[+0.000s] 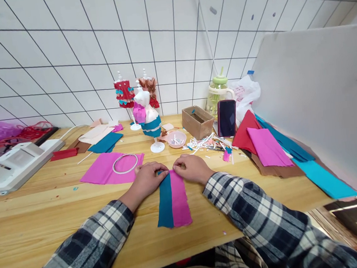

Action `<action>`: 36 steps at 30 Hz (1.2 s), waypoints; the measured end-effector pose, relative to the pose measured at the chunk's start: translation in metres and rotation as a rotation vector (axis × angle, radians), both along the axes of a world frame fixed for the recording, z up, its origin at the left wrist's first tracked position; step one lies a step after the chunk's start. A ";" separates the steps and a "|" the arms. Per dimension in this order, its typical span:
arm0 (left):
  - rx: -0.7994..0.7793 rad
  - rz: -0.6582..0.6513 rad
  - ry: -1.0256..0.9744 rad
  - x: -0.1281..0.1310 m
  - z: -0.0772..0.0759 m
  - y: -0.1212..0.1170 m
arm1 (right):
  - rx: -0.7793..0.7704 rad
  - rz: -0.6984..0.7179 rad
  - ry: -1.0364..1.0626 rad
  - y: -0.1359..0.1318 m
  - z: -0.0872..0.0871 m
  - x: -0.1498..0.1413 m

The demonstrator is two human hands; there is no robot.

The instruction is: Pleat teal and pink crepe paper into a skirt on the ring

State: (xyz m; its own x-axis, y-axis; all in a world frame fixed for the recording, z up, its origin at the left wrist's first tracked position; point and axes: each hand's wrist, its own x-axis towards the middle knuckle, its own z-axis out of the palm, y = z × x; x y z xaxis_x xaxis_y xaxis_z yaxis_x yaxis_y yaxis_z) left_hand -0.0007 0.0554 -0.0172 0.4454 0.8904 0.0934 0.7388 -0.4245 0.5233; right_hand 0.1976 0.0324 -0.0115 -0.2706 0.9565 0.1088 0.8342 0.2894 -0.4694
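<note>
The teal strip (165, 204) and the pink strip (180, 203) lie side by side on the counter (65, 235), directly in front of the person, with their long edges meeting along a nearly straight line; whether one overlaps the other cannot be told. The left hand (148, 176) is closed in a pinch at the top of the teal strip, thumb close to the join. The right hand (193, 166) has its fingers curled and appears to pinch the top edge of the pink strip; the exact contact of its fingertips is partly hidden. The step in hand appears to be alignment of the two pieces at their top end. For a good result, the top edges should be brought level first, since any offset there is likely to carry down the full length. Light pressure is advisable: the material looks thin and crinkled, and probably stretches or tears if pulled sideways. Both lower ends lie loose, so the join should be checked for a gap or skew from top to bottom before the grip is released. The wavy outer edge of the pink strip is a poor reference; the straight join serves better. The pink sheet (96, 171), with the ring (113, 166) on it, lies close beyond the left hand and should not be dragged by the wrist.
</note>
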 end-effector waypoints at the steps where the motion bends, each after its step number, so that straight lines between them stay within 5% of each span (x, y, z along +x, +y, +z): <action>1: 0.002 0.006 0.013 0.000 0.001 0.000 | -0.004 0.006 -0.013 -0.001 0.000 0.000; 25: 0.152 -0.069 0.117 -0.011 -0.002 0.005 | 0.104 0.164 0.007 0.008 -0.010 0.015; 36: 0.389 -0.395 0.339 -0.011 0.026 -0.009 | 0.161 0.295 -0.276 -0.003 0.002 0.016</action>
State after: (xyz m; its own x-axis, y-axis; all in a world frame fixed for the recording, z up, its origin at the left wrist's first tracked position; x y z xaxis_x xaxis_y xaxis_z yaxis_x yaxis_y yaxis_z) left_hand -0.0116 0.0467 0.0084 0.7941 0.5826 0.1729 0.5851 -0.8099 0.0421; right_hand 0.2141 0.0291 -0.0093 -0.5699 0.8104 0.1357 0.7926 0.5858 -0.1694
